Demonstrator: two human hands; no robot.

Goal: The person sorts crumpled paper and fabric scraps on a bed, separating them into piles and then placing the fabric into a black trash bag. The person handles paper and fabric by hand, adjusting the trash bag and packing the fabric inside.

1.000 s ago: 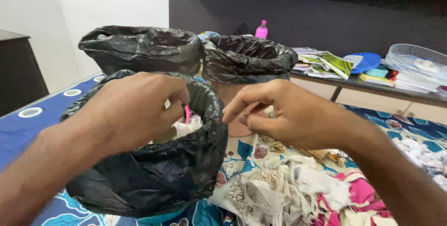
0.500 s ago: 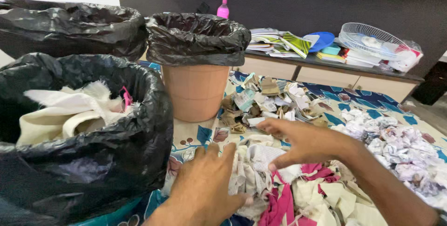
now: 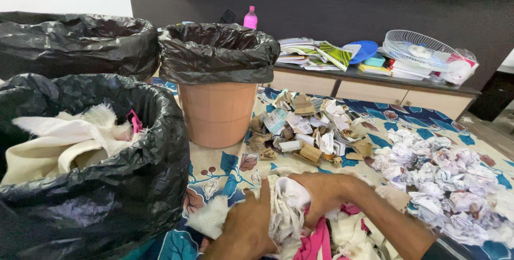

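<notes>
My left hand point(image 3: 247, 227) and my right hand point(image 3: 321, 191) press together on a bunch of white and patterned cloth scraps point(image 3: 286, 212) at the near edge of the bed. Both hands close around that bunch, one on each side. Pink and cream scraps point(image 3: 342, 236) lie under and beside them. At my left stands a bin lined with a black bag point(image 3: 112, 185), holding cream and white cloth point(image 3: 64, 137) with a bit of pink.
A terracotta bin with a black liner point(image 3: 217, 86) stands in the middle; a third black-lined bin point(image 3: 80, 43) behind left. Cardboard and paper bits point(image 3: 310, 129) lie past my hands, crumpled white paper point(image 3: 444, 179) at right. A low shelf point(image 3: 375, 75) holds books, a fan guard, a pink bottle.
My hands left the near bin, dropped to the cloth heap and closed in on a bunch of scraps. The view swung right and down.
</notes>
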